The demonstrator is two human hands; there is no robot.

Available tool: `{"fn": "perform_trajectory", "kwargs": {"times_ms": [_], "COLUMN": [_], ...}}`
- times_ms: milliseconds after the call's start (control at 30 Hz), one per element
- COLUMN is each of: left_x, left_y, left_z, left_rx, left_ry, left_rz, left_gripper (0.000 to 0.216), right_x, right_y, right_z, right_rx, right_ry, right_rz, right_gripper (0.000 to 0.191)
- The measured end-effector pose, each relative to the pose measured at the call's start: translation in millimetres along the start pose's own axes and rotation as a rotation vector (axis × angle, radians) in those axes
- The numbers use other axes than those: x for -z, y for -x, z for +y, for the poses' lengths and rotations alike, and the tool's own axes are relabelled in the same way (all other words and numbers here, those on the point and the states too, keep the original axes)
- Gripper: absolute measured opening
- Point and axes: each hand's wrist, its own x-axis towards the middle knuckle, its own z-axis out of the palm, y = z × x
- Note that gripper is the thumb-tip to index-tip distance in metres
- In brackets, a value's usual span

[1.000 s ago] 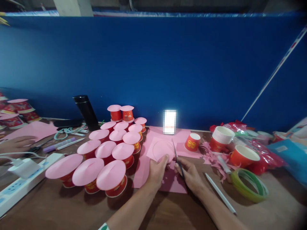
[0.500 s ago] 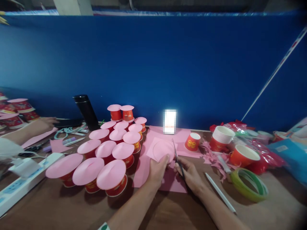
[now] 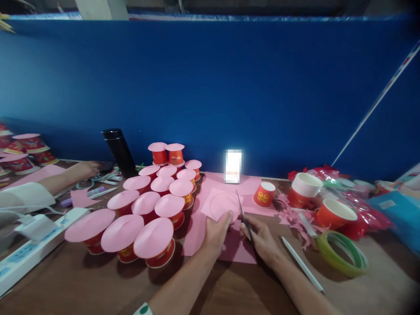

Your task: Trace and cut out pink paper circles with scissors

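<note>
Before a blue partition (image 3: 210,87), my left hand (image 3: 215,232) pinches the pink paper (image 3: 219,202) above larger sheets (image 3: 197,236); my right hand (image 3: 263,241) grips scissors (image 3: 248,226) beside its circle (image 3: 226,207). Only a neighbour's hand (image 3: 87,169) has shifted, towards the black bottle (image 3: 120,152) (my cut looks no further along).

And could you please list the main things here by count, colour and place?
Disc-topped cups: at least fifteen, red and pink, left
Flask: one, black, left
Power strip: one, white, left
Co-worker's sleeve: one, white, left
Partition: one, blue, behind
Bare cup: one, red, centre right
Cup stack: one, red and white, right
Scraps: many, pink, right
Tape: at least one, yellow-green, right
Near pen: one, white, right
Marked paper: one, pink, centre
Scissors: one pair, dark, centre
Left hand: one, bare, on marked paper
Right hand: one, bare, holding scissors
</note>
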Motion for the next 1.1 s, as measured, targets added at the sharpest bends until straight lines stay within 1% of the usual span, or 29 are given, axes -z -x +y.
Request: {"fn": "perform_trajectory", "kwargs": {"times_ms": [333,500,567,733,1100], "left_x": [-0.7,0.5,0.9,0.9,-0.7], "left_y": [0.4,0.4,-0.2,-1.2,-0.7], "left_z": [3.1,5.0,5.1,5.8,3.5], "left_rx": [0.019,0.113,0.129,0.113,0.016], "left_ry": [0.003,-0.084,-0.09,-0.069,-0.016], "left_rz": [0.021,0.029,0.02,0.005,-0.012], "left_gripper": [0.031,0.035,0.037,0.042,0.036], "right_x": [1.0,1.7,1.7,1.3,1.2], "right_y": [-0.5,-1.3,-1.3,-0.8,-1.1], "right_z": [2.9,5.1,5.6,6.3,6.4], "right_rx": [-0.005,-0.017,-0.014,-0.03,-0.037], "right_ry": [-0.017,-0.006,-0.006,-0.014,-0.029], "right_rz": [-0.002,0.001,-0.004,-0.003,-0.019], "right_gripper": [0.049,0.05,0.05,0.051,0.051]}}
